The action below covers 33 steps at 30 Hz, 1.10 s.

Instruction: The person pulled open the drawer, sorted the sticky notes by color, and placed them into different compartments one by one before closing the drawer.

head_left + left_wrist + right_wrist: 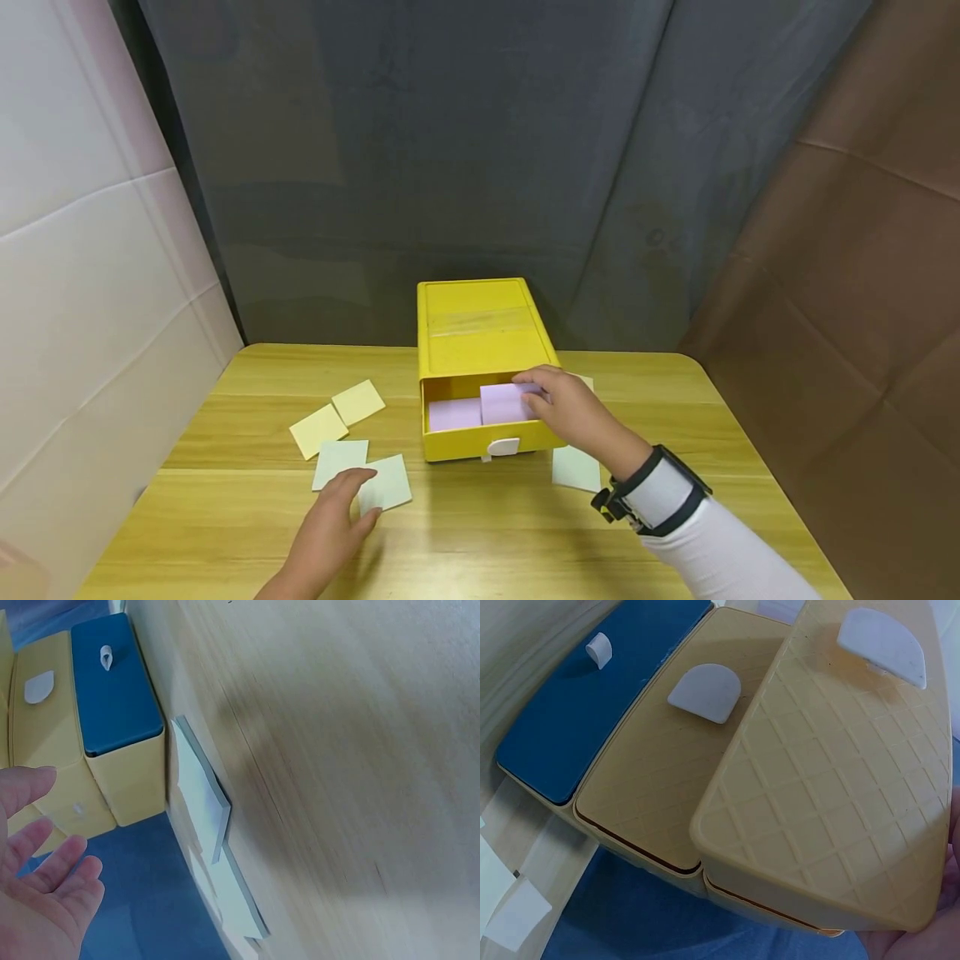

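Note:
A yellow drawer box (480, 325) stands at the back middle of the table, its top drawer (817, 780) pulled out. Inside lie two purple sticky note pads, the left one (454, 414) lower than the right one (501, 405). My right hand (573, 408) reaches over the drawer's right side and pinches the right purple pad between thumb and fingers. The right wrist view hides most of that hand behind the drawer. My left hand (330, 521), fingers spread and slightly bent, hovers by a pale green sticky note pad (387, 483), holding nothing.
Left of the box lie another pale green pad (340, 463) and two yellow pads, one nearer (318, 431) and one farther (358, 402). A green pad (576, 468) sits right of the box. Below the pulled-out drawer are a shut yellow drawer (652, 765) and a blue one (592, 712).

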Each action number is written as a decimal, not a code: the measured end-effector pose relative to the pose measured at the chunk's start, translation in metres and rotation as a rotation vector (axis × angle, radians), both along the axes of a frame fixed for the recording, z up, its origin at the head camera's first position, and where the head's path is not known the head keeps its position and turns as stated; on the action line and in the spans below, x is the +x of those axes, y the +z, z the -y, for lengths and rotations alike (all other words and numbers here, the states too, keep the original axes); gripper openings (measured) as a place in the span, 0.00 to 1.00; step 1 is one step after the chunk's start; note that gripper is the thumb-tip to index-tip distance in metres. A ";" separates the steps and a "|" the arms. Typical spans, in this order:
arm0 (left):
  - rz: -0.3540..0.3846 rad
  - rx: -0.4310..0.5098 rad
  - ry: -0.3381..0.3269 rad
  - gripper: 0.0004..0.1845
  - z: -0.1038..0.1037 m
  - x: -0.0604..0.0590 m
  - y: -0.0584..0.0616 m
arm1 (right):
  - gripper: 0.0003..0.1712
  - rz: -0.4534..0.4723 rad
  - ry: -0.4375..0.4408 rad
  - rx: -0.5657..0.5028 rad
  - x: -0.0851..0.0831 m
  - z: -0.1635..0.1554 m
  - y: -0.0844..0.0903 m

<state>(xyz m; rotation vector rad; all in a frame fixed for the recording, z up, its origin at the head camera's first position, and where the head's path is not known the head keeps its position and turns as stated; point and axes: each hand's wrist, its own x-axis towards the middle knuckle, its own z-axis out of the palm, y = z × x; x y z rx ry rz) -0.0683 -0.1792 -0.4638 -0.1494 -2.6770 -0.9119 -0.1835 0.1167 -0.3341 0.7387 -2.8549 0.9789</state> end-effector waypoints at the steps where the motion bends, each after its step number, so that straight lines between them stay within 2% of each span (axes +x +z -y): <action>1: 0.001 -0.002 -0.001 0.24 0.000 0.000 0.000 | 0.14 0.000 0.000 -0.002 0.000 0.000 0.000; 15: -0.024 -0.019 -0.009 0.24 0.001 -0.004 0.000 | 0.15 -0.030 0.020 -0.006 0.001 0.001 -0.002; 23: 0.001 -0.012 -0.009 0.24 0.002 -0.006 0.004 | 0.14 -0.056 0.024 -0.035 0.001 0.000 -0.003; 33: -0.064 0.011 -0.010 0.24 0.003 -0.015 0.010 | 0.15 -0.019 -0.011 -0.080 0.001 -0.003 -0.005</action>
